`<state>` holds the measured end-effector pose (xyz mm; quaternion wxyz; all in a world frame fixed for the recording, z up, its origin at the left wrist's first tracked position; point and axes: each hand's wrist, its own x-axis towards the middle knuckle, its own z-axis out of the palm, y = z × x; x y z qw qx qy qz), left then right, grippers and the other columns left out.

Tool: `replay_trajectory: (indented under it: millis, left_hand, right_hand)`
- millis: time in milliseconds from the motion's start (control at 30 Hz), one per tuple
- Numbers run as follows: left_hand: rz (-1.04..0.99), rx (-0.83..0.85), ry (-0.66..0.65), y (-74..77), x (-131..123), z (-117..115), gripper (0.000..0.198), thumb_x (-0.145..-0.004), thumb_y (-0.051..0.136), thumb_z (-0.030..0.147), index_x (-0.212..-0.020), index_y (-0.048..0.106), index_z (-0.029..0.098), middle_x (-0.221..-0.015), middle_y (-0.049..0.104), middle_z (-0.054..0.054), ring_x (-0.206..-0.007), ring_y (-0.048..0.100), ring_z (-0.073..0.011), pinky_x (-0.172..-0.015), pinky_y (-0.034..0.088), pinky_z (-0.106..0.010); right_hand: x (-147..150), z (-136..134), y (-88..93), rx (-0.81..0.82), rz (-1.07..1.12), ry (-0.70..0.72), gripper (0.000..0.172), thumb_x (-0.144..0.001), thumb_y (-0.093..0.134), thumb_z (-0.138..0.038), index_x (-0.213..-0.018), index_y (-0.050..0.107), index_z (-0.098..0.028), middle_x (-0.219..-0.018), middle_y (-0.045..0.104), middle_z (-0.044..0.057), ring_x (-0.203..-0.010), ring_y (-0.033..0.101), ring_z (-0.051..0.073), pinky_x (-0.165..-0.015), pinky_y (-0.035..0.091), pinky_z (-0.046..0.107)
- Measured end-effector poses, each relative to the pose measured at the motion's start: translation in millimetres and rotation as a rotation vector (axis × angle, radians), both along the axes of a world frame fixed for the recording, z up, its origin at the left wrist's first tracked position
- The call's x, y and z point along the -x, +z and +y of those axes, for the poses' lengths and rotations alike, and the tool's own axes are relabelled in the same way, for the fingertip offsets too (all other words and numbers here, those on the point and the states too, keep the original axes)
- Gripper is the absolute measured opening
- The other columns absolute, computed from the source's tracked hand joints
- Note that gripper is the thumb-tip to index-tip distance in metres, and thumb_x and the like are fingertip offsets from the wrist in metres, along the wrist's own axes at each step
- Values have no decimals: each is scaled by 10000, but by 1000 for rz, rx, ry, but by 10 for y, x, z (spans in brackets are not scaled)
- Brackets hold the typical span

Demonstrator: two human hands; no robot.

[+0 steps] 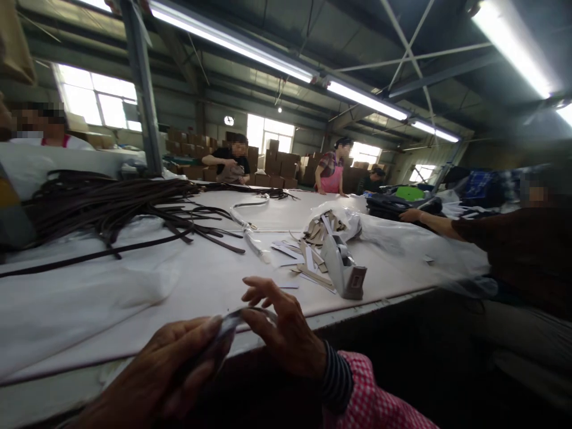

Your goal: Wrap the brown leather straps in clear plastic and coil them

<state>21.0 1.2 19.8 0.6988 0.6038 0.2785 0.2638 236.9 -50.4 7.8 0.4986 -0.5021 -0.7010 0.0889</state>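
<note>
A dark, shiny belt [229,322] is bent in a curve between my hands, blurred and partly covered by fingers. My left hand [179,351] is closed around it at the table's front edge. To its right, my right hand [283,325] has its fingers stretched out and apart; the thumb lies against the belt's curved part. Beyond them, a grey tape dispenser [342,268] stands near the edge. Beside it, beige and white strips [308,262] spill from a clear plastic bag [353,220]. Another belt [250,226] with a buckle, apparently in clear plastic, lies farther back.
Many dark brown straps [116,199] lie heaped on the left of the white table [214,274], over plastic sheeting [102,280]. A co-worker's arm [429,221] reaches in from the right toward dark goods [393,205]. Other people are at the far side, before stacked cartons [279,164].
</note>
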Motion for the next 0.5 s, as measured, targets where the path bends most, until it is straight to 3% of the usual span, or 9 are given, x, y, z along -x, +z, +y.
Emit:
replay_trajectory:
  millis: [67,133,233,300,400,500]
  left_hand:
    - [-56,109,31,218,-112,-35,425,-917,630,556,-682,679,205,-521,454,20,-462,418,-118,-459,462,-230]
    - [-147,214,79,399,-193,-46,379,-919,657,523,-747,686,186,-577,427,38,-476,376,-88,-460,459,-202]
    - [-315,391,130,607,-250,-14,304,-965,633,386,-818,703,129,-633,401,45,-463,307,-50,-420,414,-171]
    - [-413,413,159,685,-274,38,311,-1015,533,294,-868,713,88,-663,425,29,-471,336,-46,-440,432,-176]
    - [-566,275,222,657,-338,158,321,-1033,451,237,-991,713,55,-735,517,-14,-545,464,-72,-534,492,-203]
    - [-569,-124,347,470,-433,320,262,-1020,516,309,-1087,675,112,-829,618,-39,-659,580,-119,-632,516,-235]
  right_hand:
    - [264,-24,-27,-145,82,-34,352,-1059,490,-277,-1409,510,-244,-1242,673,79,-1142,644,201,-1006,491,346]
    - [448,-14,-46,-213,138,-59,329,-1084,375,-223,-1383,510,-246,-1237,672,82,-1146,647,197,-1000,496,334]
    - [543,85,-85,-160,134,-52,316,-1095,310,-235,-1331,519,-220,-989,711,57,-839,690,181,-771,527,294]
    - [531,152,-148,-80,61,-92,296,-1090,321,-277,-1256,549,-186,-802,670,31,-643,622,175,-631,471,290]
    - [480,188,-280,35,-34,-104,303,-1070,329,-293,-1109,597,-155,-696,603,25,-588,554,174,-615,428,303]
    - [415,173,-319,244,140,91,297,-1053,407,-340,-1089,632,-149,-802,672,58,-686,605,172,-702,475,303]
